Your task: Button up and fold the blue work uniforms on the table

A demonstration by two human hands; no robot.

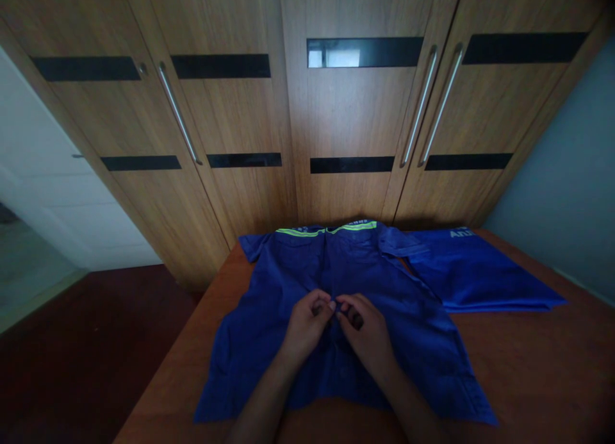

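Observation:
A blue short-sleeved work shirt [283,284] with yellow-green reflective strips across the chest lies spread out, front up, its collar end away from me. My left hand [310,319] pinches the front edge of the shirt at about mid-length, thumb against fingertips. Just beside it, my right hand [362,322] pinches the same front opening from the other side, and the fingertips of both hands nearly touch. Any button between the fingers is too small and dark to make out.
The shirt rests on a reddish-brown wooden table [519,361]. A folded blue cloth [480,277] with pale lettering lies at the right, partly under a sleeve. A wooden wardrobe [355,117] with metal handles stands behind the table; a white door [72,188] is at the left.

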